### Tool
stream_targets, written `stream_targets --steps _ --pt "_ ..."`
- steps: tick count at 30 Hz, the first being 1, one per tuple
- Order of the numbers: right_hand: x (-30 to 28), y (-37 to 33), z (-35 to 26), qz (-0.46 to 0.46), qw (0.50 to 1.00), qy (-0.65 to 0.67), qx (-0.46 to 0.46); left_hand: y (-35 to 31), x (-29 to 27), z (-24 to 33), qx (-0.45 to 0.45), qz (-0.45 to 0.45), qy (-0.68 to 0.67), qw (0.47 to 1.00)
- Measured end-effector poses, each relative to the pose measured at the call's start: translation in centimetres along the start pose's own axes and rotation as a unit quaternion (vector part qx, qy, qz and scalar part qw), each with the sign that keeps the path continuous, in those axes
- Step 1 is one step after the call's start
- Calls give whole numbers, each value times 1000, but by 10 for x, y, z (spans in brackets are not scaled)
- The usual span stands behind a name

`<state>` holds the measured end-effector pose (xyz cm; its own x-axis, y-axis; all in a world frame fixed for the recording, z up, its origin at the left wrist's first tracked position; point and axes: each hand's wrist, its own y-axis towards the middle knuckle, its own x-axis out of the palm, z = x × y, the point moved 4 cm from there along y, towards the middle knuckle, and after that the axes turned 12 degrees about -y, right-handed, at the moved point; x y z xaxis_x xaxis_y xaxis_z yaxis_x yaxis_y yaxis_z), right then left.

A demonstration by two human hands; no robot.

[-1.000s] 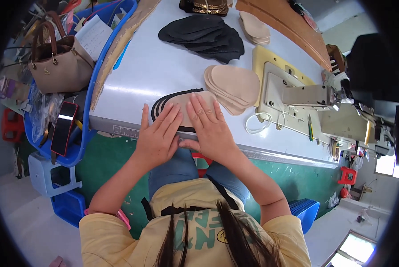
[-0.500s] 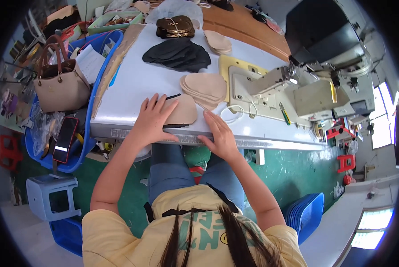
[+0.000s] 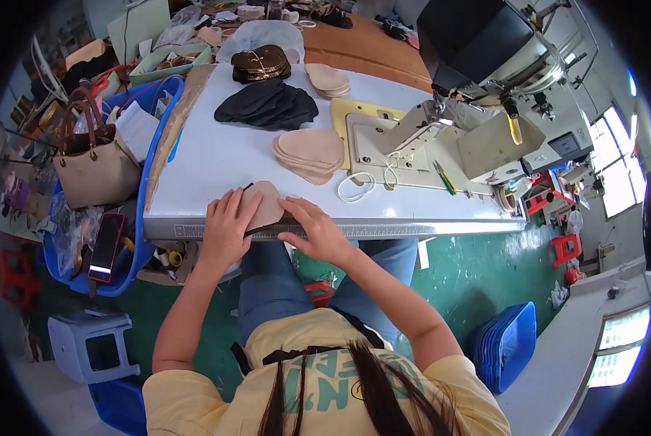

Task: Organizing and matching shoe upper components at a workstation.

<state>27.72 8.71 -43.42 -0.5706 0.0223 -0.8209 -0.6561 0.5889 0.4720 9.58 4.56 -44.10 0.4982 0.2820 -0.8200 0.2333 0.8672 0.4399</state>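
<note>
While I sit at the white table [image 3: 209,163]: one beige sole-shaped piece [image 3: 269,205] lies at its front edge, between my left hand [image 3: 225,227] and my right hand [image 3: 313,229], a dark layer showing under its near side.
Left fingers: slightly spread over the piece's left part; whether the thumb pinches beneath, I cannot tell.
Right fingers: close together, tips at the piece's right edge, thumb held apart.
Beige count: two, a larger beige pile [image 3: 311,151] just beyond my work, at least three edges showing, and a smaller beige pile [image 3: 327,80] farther back.
Dark count: two, one fanned black pile [image 3: 263,105] and one tied brown bundle [image 3: 260,64] behind it.
Machine side: one sewing machine [image 3: 412,129], one white cord loop [image 3: 356,187], one pair of green-handled snips [image 3: 445,179].
On my left: one handbag [image 3: 93,174] and one red-edged phone [image 3: 106,247] at one blue tub [image 3: 145,251].
Writing: large green letters across my yellow shirt [image 3: 267,378]; a printed ruler scale [image 3: 194,231] along the table edge, its figures too small to read.
</note>
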Motion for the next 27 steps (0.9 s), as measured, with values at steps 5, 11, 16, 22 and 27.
stream_targets --steps 5,11,16,22,27 --pt "-11 -12 33 3 993 78 94 29 -37 -31 -33 123 -37 991" --pt "-47 -30 61 104 987 22 118 48 -73 -160 -166 5 204 965" --pt "-75 -38 97 120 973 -93 172 83 -37 -105 -108 -47 192 974" --pt "-54 -19 110 -46 972 -13 229 132 36 -36 71 -19 -37 997" --pt "-38 -14 103 -94 966 -104 218 150 52 -32 100 137 -155 973"
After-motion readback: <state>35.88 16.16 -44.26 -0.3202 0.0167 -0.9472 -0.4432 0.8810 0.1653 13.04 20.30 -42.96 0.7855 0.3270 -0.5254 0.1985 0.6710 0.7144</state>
